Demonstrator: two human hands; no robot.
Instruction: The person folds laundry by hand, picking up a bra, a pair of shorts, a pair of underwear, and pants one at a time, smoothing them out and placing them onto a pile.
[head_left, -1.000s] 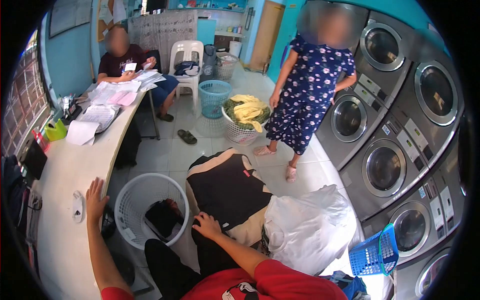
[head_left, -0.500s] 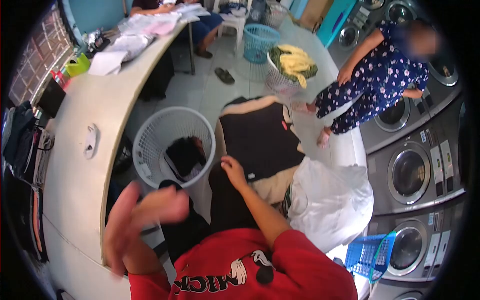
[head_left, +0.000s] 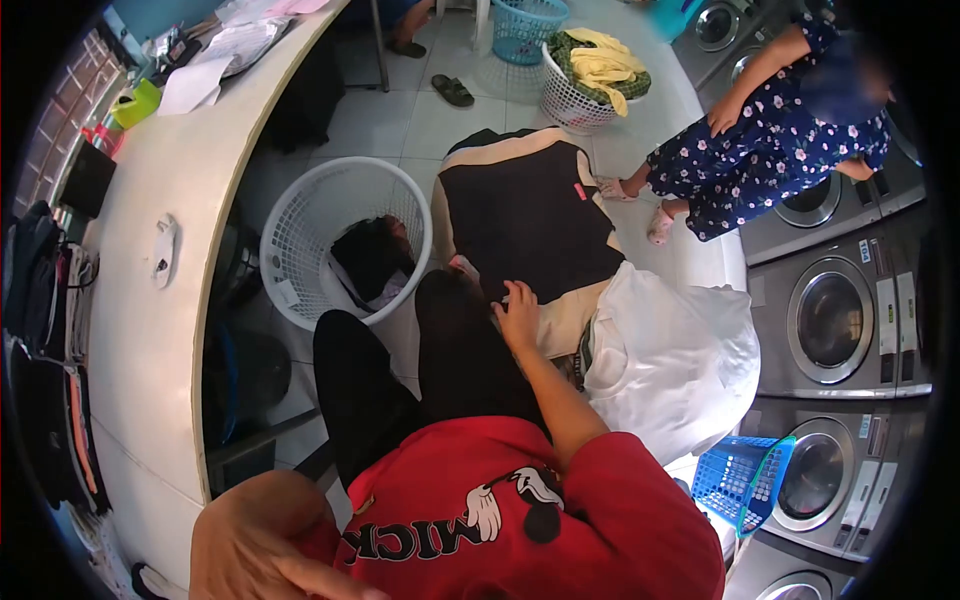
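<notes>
A dark garment with beige edges (head_left: 530, 215) is spread flat in front of my knees. At its near edge my right hand (head_left: 518, 318) touches the dark cloth beside my knee, with the fingers slightly bent and apart. To the right of that hand lies a heaped white shirt-like cloth (head_left: 665, 360). Low at the left, close to the camera, is my left hand (head_left: 265, 545); one digit stretches out, the other fingers are partly cut off by the frame, and nothing shows in it. A white laundry basket (head_left: 290, 240) with dark clothes (head_left: 375, 260) inside stands left of the garment.
A long pale counter (head_left: 180, 330) runs along the left, with papers at its far end. Another basket (head_left: 575, 100) holds yellow and green cloth. A person in a flowered outfit (head_left: 770, 150) stands by the washing machines (head_left: 830, 315). A blue basket (head_left: 735, 480) is at lower right.
My left hand has dropped from in front of my body to the lower left. My right hand has shifted right along the garment's near edge. The view has tilted down.
</notes>
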